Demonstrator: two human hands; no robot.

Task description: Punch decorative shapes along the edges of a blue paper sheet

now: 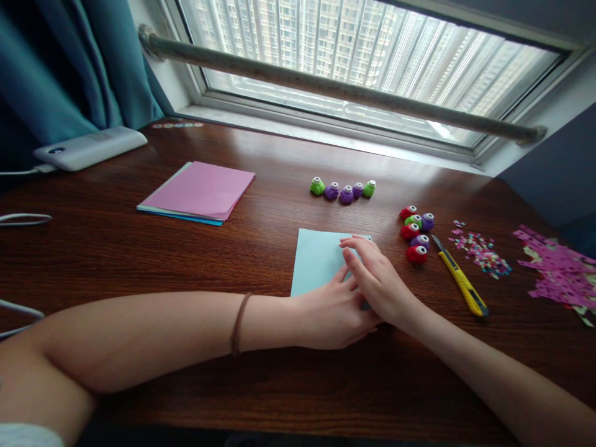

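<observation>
A light blue sheet of paper (314, 257) lies flat on the table, its near right part covered by my hands. My left hand (333, 313) reaches across from the left and rests over the sheet's lower edge, fingers outstretched. Crossing over its fingers is my right hand (379, 276), with its own fingers extended above the paper. Neither hand visibly holds anything, though the space beneath them is hidden. To the right of my right hand are several small red, purple and green craft punches (416, 254) and a yellow utility knife (459, 276) with its blade out.
A stack of coloured paper (200, 189) lies left of centre. More green and purple punches (346, 194) form a row at the back. Confetti bits (484, 251) and punched pink scraps (561, 267) lie right. A white device (93, 149) with a cable sits far left, near the curtain.
</observation>
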